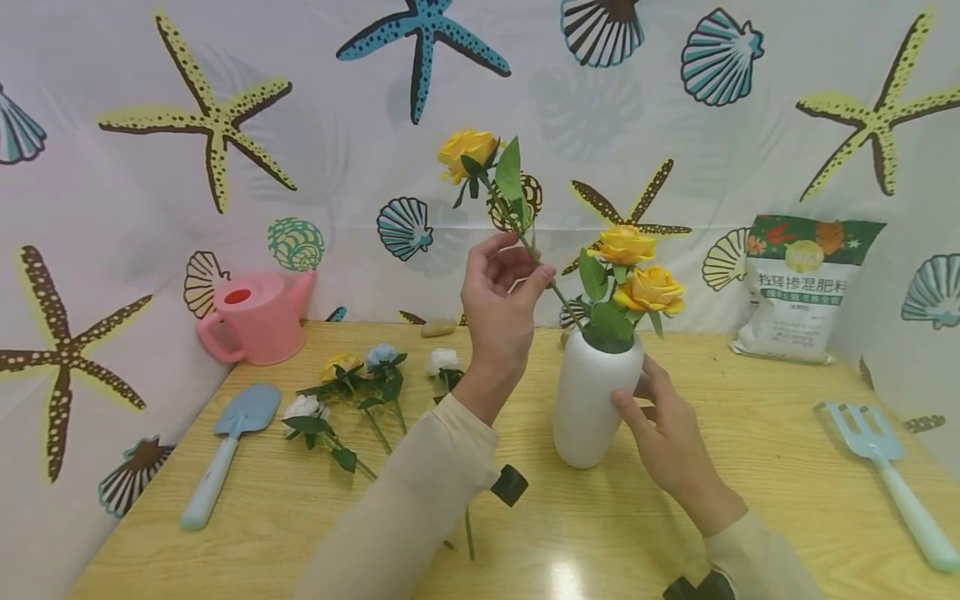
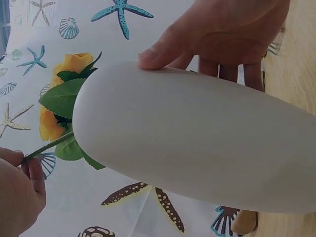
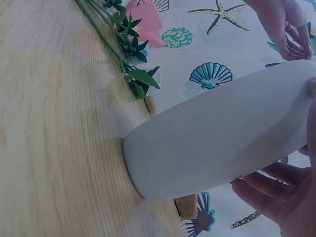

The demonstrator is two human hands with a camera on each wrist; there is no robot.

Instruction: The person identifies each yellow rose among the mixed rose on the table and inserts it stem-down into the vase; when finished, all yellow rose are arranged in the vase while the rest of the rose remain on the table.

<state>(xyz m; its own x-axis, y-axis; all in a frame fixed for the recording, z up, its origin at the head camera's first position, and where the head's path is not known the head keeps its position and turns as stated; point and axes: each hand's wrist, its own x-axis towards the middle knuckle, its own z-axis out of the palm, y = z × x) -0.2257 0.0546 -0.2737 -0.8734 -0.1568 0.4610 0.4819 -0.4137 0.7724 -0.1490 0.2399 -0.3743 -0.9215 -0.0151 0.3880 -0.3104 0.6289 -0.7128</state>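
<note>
My left hand pinches the stem of a yellow rose between thumb and fingers. The rose leans to the left, and its stem's lower end is at the mouth of the white vase. Two more yellow roses with green leaves stand in the vase. My right hand grips the vase from the right, thumb in front and fingers around the back. In the left wrist view, the pinched stem runs from the left fingertips to the vase's rim. The vase base meets the table in the right wrist view.
White, yellow and blue flowers lie left on the table. Beyond them stand a pink watering can and a blue trowel lies nearer. At right are a fertilizer bag and a hand fork. Small stones lie behind.
</note>
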